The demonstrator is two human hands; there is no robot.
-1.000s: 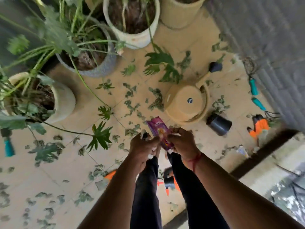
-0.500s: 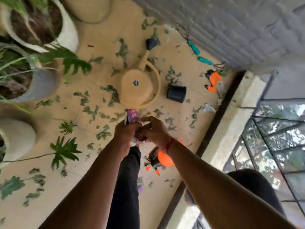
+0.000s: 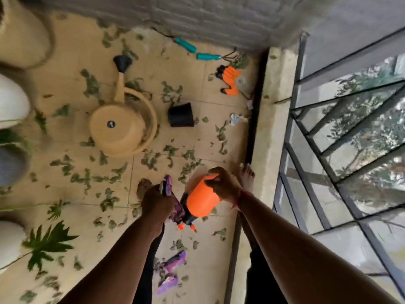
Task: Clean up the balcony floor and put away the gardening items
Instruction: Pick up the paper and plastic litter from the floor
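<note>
Plant pots (image 3: pixel 13 102) are cut off by the left edge and smeared with blur. The left grip (image 3: pixel 156 201) covers the middle of a purple packet (image 3: pixel 168 186), whose print is unreadable. The right grip (image 3: pixel 223 185) hides one end of the orange sprayer (image 3: pixel 202 202). A second purple packet (image 3: pixel 172 269) on the floor (image 3: pixel 72 128) is blurred and partly under leaf scraps (image 3: pixel 151 160).

orange sprayer (image 3: pixel 202 199) tilted; purple packet (image 3: pixel 167 187) just beside, edge-on
</note>
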